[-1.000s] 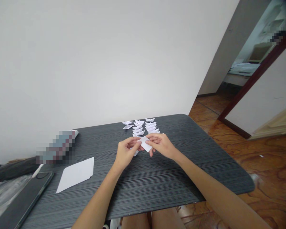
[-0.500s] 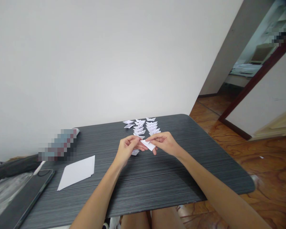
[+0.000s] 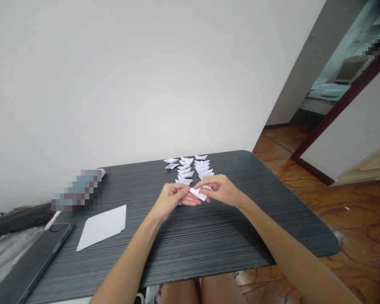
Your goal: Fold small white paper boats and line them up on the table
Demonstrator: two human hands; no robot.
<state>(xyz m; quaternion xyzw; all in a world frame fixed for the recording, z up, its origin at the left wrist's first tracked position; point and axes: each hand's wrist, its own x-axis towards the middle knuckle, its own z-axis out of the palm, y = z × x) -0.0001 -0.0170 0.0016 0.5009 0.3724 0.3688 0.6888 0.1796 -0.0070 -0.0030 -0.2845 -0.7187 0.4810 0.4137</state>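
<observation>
Both my hands meet over the middle of the dark striped table (image 3: 209, 245) and pinch one small white folded paper piece (image 3: 199, 193). My left hand (image 3: 172, 199) holds its left end with fingers curled. My right hand (image 3: 220, 189) grips its right end from above. Just behind my hands lie several small white folded paper boats (image 3: 193, 168) in two rows. How the held piece is folded is partly hidden by my fingers.
A stack of plain white paper sheets (image 3: 103, 226) lies on the table to the left. A dark flat device (image 3: 28, 264) sits at the left edge beside a blurred object (image 3: 77, 190). A white wall stands behind; wooden floor and an open doorway are on the right.
The paper piece looked like a broader flat shape; now it is narrower and more folded between my fingers. Both hands have shifted slightly to the right and further from me.
</observation>
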